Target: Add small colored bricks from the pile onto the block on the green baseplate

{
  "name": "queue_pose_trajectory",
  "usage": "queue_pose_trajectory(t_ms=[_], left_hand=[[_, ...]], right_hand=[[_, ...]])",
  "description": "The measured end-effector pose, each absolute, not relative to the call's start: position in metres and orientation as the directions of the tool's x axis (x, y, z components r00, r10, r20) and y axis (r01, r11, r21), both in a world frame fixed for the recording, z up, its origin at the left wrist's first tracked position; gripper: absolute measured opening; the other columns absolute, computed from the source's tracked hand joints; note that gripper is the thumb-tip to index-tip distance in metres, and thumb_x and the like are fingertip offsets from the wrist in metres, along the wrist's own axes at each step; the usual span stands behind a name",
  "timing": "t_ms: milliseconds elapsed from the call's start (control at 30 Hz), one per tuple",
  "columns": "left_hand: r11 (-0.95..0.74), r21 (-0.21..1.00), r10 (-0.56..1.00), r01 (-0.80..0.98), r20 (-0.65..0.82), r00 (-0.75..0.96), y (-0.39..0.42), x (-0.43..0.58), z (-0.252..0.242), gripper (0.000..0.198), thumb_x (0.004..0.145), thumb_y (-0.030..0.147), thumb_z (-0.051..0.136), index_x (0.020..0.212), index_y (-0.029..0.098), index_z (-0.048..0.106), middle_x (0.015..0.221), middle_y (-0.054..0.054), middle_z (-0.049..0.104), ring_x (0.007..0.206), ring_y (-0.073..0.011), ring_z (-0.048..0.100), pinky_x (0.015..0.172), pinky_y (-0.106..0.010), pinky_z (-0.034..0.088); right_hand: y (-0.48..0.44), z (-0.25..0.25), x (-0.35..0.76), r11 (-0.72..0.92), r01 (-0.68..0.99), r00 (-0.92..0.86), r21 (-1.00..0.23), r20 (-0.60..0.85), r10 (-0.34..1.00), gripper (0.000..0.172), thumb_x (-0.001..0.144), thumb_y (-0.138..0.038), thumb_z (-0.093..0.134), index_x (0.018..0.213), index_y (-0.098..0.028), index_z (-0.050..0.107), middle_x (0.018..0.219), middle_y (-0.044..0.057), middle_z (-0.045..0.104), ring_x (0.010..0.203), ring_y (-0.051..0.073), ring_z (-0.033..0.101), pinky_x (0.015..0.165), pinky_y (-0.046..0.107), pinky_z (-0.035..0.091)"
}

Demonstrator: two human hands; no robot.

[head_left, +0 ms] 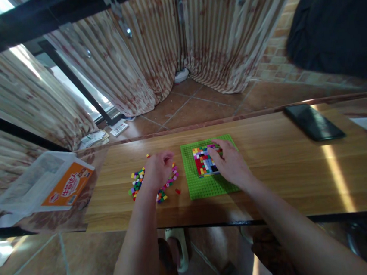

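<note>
My left hand is over a loose pile of small coloured toy building bricks, its fingers curled in and closed. Whatever may be between its fingertips is hidden. A green studded baseplate lies on the table to its right. On the plate sits a block of joined multicoloured bricks, with red, yellow, white and blue among them. My right hand rests at the right side of this block, thumb and forefinger apart over its top. Part of the block's right side is covered by that hand.
The wooden table carries a dark phone at the right. A single red brick lies near the plate. At the left stands a clear plastic box with an orange label. Papers and striped curtains are beyond the table.
</note>
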State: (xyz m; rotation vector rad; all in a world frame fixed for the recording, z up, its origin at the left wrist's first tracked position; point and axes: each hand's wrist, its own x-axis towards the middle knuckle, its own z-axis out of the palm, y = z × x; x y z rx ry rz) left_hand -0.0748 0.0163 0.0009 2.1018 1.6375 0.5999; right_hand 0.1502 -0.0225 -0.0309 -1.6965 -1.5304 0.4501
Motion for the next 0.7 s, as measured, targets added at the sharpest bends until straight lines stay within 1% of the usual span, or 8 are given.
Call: queue_pose_trajectory(t_ms=[167,267,400,467,600,700], left_hand=[[-0.291,0.479,0.933,0.829,-0.049,0.356,0.014,-0.092,0.003,0.017,0.08,0.014,0.058,0.082,0.017,0.074,0.085,-0.005,0.076,0.08,-0.019,0.068,0.075,-0.029,0.05],[-0.308,0.432,0.921,0.848,-0.087,0.379,0.011,-0.091,0.006,0.014,0.081,0.019,0.06,0.08,0.019,0.075,0.086,-0.005,0.076,0.082,-0.0198,0.067,0.075,-0.03,0.048],[-0.279,0.35,0.938,0.894,-0.098,0.331,0.006,-0.082,0.011,0.018,0.082,0.02,0.059,0.087,0.021,0.076,0.098,-0.007,0.076,0.091,-0.0222,0.066,0.083,-0.034,0.047],[-0.267,0.312,0.946,0.912,-0.097,0.31,0.005,-0.076,0.012,0.02,0.083,0.021,0.058,0.089,0.022,0.076,0.1,-0.006,0.075,0.095,-0.0229,0.065,0.088,-0.036,0.046],[-0.229,0.232,0.961,0.945,-0.099,0.257,0.002,-0.065,0.012,0.021,0.083,0.022,0.055,0.082,0.023,0.076,0.093,-0.005,0.074,0.097,-0.0243,0.063,0.093,-0.04,0.043],[-0.197,0.179,0.973,0.964,-0.086,0.214,0.0,-0.058,0.012,0.021,0.081,0.02,0.055,0.078,0.023,0.076,0.096,-0.006,0.073,0.099,-0.0259,0.062,0.095,-0.044,0.042]], right_hand=[[-0.023,-0.031,0.15,0.052,0.684,0.197,-0.728,0.253,0.947,0.045,0.091,-0.042,0.044,0.119,-0.012,0.063,0.115,0.02,0.064,0.11,0.032,0.06,0.1,0.051,0.045],[-0.023,-0.031,0.15,0.037,0.691,0.204,-0.722,0.245,0.948,0.044,0.091,-0.042,0.045,0.119,-0.012,0.063,0.115,0.019,0.065,0.108,0.032,0.06,0.1,0.051,0.046],[-0.023,-0.032,0.15,0.042,0.708,0.2,-0.705,0.257,0.945,0.043,0.09,-0.043,0.046,0.118,-0.014,0.063,0.115,0.018,0.065,0.108,0.032,0.061,0.099,0.051,0.046],[-0.023,-0.031,0.15,0.04,0.711,0.196,-0.702,0.253,0.947,0.044,0.09,-0.043,0.046,0.119,-0.013,0.063,0.115,0.019,0.065,0.108,0.032,0.06,0.099,0.051,0.046],[-0.024,-0.03,0.149,0.046,0.716,0.192,-0.697,0.26,0.946,0.045,0.091,-0.042,0.046,0.12,-0.012,0.063,0.114,0.019,0.065,0.107,0.032,0.061,0.099,0.051,0.046],[-0.024,-0.03,0.149,0.053,0.718,0.189,-0.695,0.267,0.945,0.045,0.091,-0.042,0.046,0.12,-0.012,0.063,0.114,0.02,0.065,0.107,0.032,0.06,0.099,0.05,0.046]])
